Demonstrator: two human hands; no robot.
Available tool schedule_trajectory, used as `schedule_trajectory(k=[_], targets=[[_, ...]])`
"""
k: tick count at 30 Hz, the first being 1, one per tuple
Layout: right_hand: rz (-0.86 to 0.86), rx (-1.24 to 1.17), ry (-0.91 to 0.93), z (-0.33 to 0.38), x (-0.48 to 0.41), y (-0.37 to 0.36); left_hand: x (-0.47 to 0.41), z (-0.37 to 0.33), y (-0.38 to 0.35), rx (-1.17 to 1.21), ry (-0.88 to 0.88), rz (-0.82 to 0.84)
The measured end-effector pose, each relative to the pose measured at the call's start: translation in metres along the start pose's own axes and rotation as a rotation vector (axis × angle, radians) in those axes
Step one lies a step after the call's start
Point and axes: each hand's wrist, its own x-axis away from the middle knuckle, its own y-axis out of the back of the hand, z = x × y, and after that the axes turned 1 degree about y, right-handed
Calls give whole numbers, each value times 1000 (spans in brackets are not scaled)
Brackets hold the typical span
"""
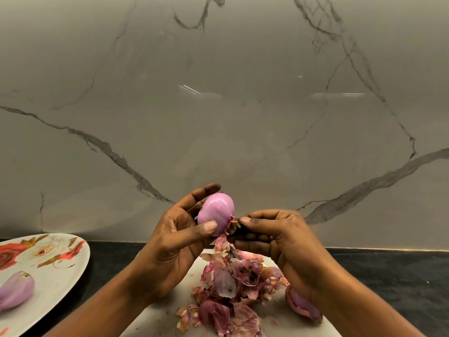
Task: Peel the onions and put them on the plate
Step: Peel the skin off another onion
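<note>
Marble wall behind the dark desk (388, 276): left hand (170, 239) grips the peeled onion (216, 215), right hand (274, 237) pinches its skin (232, 226).

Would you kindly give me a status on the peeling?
Left hand grips nearly bare onion. Right hand pinches skin at its end. One peeled onion on plate. Nothing blocking.

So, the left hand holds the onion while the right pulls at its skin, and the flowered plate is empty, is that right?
No: the head view shows the plate holding a peeled onion; the left hand grips the other onion and the right hand pulls its skin.
</note>
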Motion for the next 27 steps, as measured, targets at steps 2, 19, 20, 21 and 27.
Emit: schedule_trajectory(k=[2, 19, 20, 21, 27], targets=[[0, 134, 82, 0, 0, 1, 0, 0, 0, 5, 1, -1], [-55, 715, 632, -11, 4, 2, 1, -3, 2, -39, -10, 10], [-50, 718, 652, -11, 4, 2, 1, -3, 2, -50, -20, 8], [-49, 732, 683, -11, 4, 2, 1, -4, 1, -58, -31, 6], [-55, 1083, 1030, -12, 2, 8, 4, 0, -5, -81, -65, -46]])
